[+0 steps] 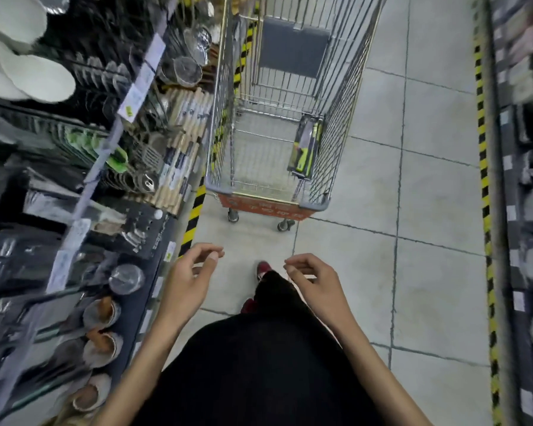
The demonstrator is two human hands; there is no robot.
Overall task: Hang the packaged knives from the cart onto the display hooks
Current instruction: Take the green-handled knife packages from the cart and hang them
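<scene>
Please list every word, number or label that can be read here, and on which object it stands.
None can be read.
Orange cart panel: pale lettering, blurred.
Knife package: print too small.
Shelf price tags: blurred.

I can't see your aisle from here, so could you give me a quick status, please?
Both hands empty: left hand, right hand. One packaged knife leaning against cart right wall. Nothing between hands and cart.

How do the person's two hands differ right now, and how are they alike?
The left hand hangs close to the shelf edge by the striped floor tape; the right hand hangs over bare tiles. The left shows a raised thumb; the right's fingers curl downward. Both are empty, loosely open, short of the cart and its packaged knife.
</scene>
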